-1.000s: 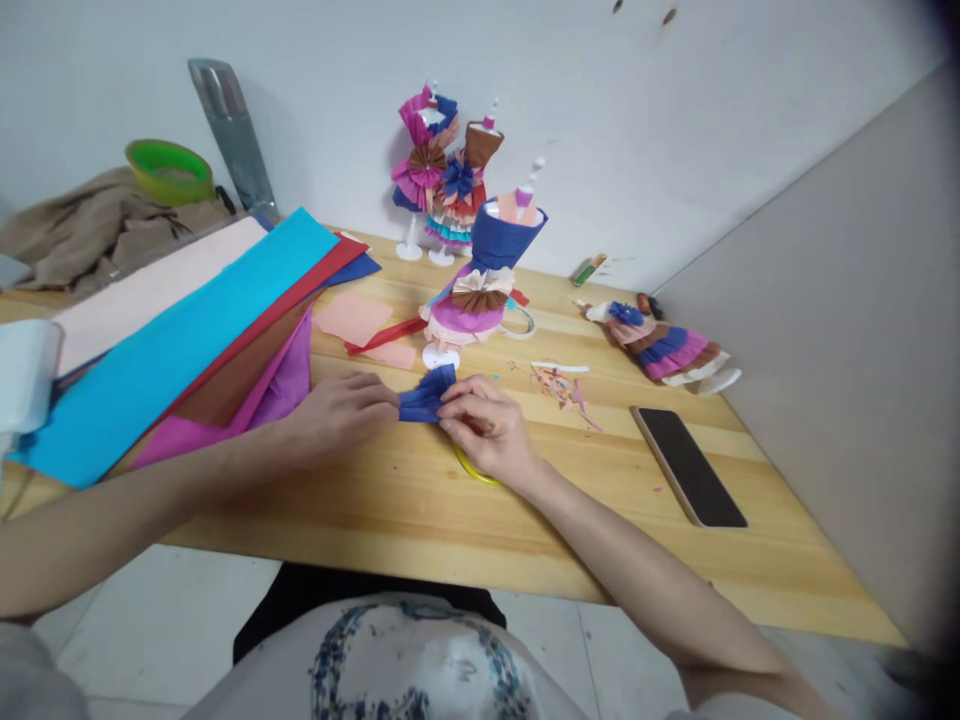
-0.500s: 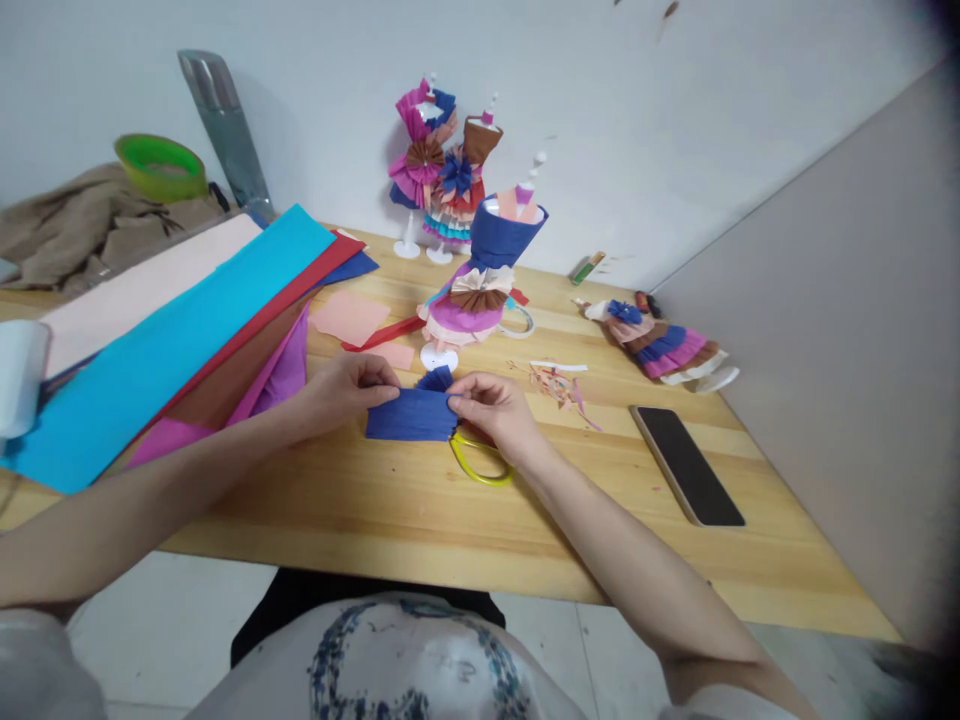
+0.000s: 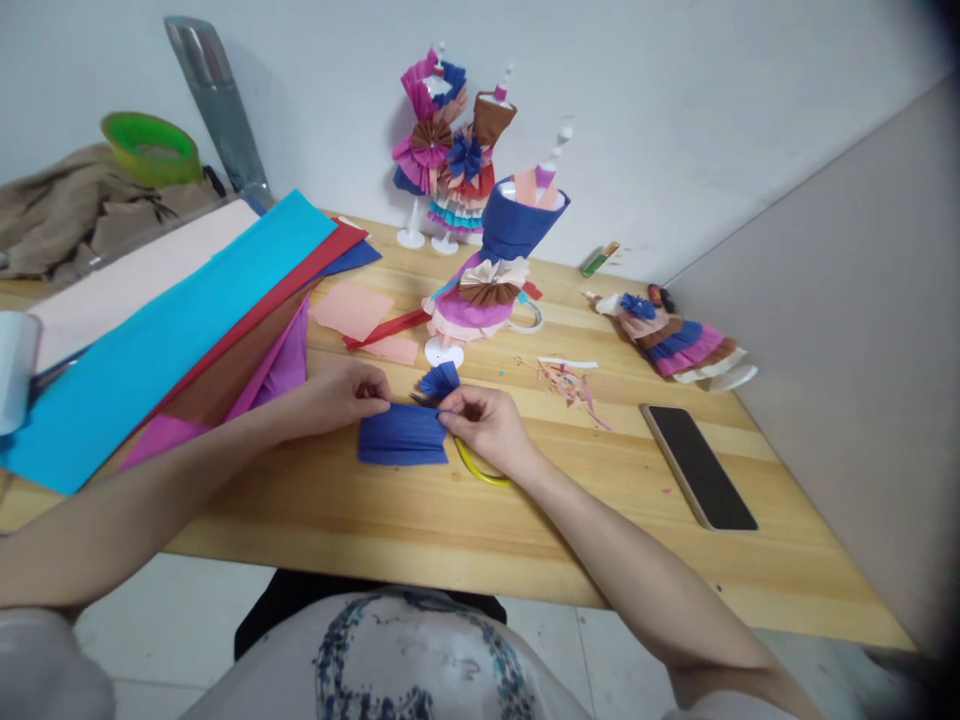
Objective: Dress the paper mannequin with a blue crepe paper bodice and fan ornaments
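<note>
A rectangular piece of blue crepe paper [image 3: 403, 437] is stretched between my two hands, close above the wooden table. My left hand [image 3: 351, 393] pinches its upper left corner between thumb and fingers. At the upper right corner my right hand [image 3: 484, 420] pinches it the same way. Just beyond the paper lies a small pleated blue paper fan [image 3: 439, 379]. Scissors with a yellow handle [image 3: 480, 468] lie partly under my right hand, their dark blades mostly hidden. Behind stands a mini dress form [image 3: 517, 235] wearing a blue, white, brown and pink paper dress.
Coloured paper sheets [image 3: 172, 335] cover the left side. Two more dressed forms [image 3: 431, 135] stand at the wall, and another dressed form [image 3: 679, 340] lies at the right. A phone [image 3: 697, 467], paper scraps [image 3: 568, 382] and a tape roll [image 3: 527, 318] are on the table [image 3: 570, 540].
Both hands have brought the blue paper slightly nearer to me, and it hangs flatter. More of the pleated fan shows. The view has shifted a little.
</note>
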Motion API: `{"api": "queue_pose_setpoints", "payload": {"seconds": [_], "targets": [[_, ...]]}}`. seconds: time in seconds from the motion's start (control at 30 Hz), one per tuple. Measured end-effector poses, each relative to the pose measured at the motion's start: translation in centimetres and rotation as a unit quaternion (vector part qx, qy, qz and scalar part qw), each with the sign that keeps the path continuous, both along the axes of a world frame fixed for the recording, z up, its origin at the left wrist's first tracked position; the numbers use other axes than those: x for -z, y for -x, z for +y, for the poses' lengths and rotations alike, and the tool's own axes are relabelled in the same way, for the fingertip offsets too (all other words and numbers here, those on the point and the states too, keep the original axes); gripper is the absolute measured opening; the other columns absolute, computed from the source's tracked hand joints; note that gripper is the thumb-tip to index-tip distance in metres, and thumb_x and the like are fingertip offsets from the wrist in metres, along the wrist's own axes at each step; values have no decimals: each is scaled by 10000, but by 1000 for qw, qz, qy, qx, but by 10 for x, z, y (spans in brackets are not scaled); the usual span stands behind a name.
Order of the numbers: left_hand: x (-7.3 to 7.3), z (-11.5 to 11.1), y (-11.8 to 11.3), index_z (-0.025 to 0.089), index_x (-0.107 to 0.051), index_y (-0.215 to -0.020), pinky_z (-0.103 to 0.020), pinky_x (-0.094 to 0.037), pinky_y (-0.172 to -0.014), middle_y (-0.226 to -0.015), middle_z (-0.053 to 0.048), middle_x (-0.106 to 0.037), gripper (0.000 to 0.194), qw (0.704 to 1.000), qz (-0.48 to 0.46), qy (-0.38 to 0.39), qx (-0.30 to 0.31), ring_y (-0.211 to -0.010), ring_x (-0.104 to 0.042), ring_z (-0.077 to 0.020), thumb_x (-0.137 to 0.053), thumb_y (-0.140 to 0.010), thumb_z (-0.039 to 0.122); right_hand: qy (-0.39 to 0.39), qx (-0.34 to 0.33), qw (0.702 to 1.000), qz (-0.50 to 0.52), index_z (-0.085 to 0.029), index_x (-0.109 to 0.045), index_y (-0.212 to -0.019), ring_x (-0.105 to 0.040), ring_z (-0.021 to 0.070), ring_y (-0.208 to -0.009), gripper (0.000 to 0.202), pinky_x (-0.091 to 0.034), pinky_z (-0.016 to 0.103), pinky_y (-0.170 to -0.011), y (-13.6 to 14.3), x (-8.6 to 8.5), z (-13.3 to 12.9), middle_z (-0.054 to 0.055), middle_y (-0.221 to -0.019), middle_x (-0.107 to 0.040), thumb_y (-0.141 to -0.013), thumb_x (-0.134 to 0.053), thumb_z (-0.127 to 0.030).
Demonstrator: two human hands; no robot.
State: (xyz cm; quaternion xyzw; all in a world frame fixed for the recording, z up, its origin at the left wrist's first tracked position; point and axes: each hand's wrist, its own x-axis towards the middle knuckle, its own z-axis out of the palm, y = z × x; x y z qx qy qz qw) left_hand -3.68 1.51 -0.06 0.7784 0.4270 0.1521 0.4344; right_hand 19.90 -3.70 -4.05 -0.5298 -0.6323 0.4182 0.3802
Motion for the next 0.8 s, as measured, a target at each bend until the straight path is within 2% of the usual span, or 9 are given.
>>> {"api": "queue_pose_setpoints", "payload": {"seconds": [0.13, 0.23, 0.37, 0.5, 0.6, 0.8], "targets": [[9, 0, 0, 169, -640, -685, -259, -419, -636, -734, -17, -632, 127, 968, 94, -223, 60, -704, -592, -157, -598, -805, 169, -117, -32, 984, -131, -193, -677, -720, -567, 141, -615, 92, -426, 279, -593, 1, 1, -2, 16, -698, -663, -779, -629, -140], [15, -2, 2, 170, -658, -711, -266, -417, -664, -776, -36, -635, 166, 935, 128, -313, 109, -750, -593, -167, -577, -854, 148, -188, -59, 965, -174, -188, -683, -740, -592, 165, -705, 140, -458, 297, -645, 1, 0, -4, 47, -770, -657, -813, -599, -103], [21, -5, 6, 164, -653, -732, -273, -391, -624, -775, -49, -617, 254, 888, 173, -400, 145, -724, -563, -169, -498, -933, 157, -222, -77, 950, -208, -192, -696, -753, -603, 173, -758, 179, -480, 300, -669, 0, 4, -4, 63, -819, -652, -874, -579, -130], [19, -8, 8, 148, -650, -786, -291, -369, -577, -828, -70, -623, 210, 855, 213, -431, 193, -755, -562, -195, -489, -899, 72, -289, -88, 915, -266, -182, -693, -746, -595, 181, -782, 233, -484, 299, -671, -3, 10, -3, 80, -840, -652, -924, -545, -158], [16, -10, 8, 141, -655, -833, -306, -359, -567, -875, -85, -634, 186, 847, 239, -420, 221, -833, -577, -228, -500, -891, 55, -321, -108, 891, -302, -182, -700, -784, -594, 186, -816, 222, -488, 297, -680, -4, 10, -4, 84, -864, -660, -924, -534, -133], [14, -12, 9, 140, -682, -883, -306, -382, -617, -911, -84, -630, 211, 879, 226, -360, 215, -832, -569, -208, -483, -952, 126, -315, -146, 880, -325, -180, -717, -806, -591, 202, -836, 184, -515, 326, -709, -4, 0, -7, 82, -894, -679, -889, -560, -131]]}}
